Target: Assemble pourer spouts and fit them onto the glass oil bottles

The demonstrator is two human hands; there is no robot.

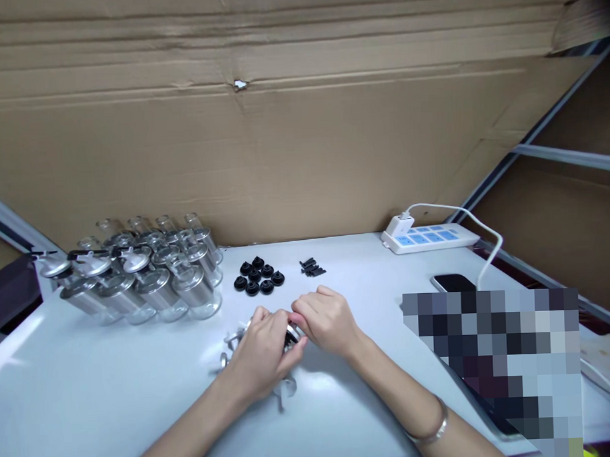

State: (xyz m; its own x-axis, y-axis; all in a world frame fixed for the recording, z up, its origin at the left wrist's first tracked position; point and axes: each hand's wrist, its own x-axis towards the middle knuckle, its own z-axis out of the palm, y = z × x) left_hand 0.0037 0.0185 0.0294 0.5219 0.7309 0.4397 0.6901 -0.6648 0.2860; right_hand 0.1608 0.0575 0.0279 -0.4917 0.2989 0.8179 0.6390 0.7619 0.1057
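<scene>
Likely an assembly workshop, with glass jars (155,287) and black parts (254,275) grouped on a table (154,374).

i count two hands, my left hand (262,353) and my right hand (328,321), and one metal piece (293,333) in my grip. i see eight black caps (254,275), three silver lids (135,262), four glass jars (194,289) in front, more overlapping behind, one power strip (463,235), one charger (399,226), one phone (451,283), one bracelet (438,425). the dark strips (314,271) lie too bunched for me to count.
</scene>
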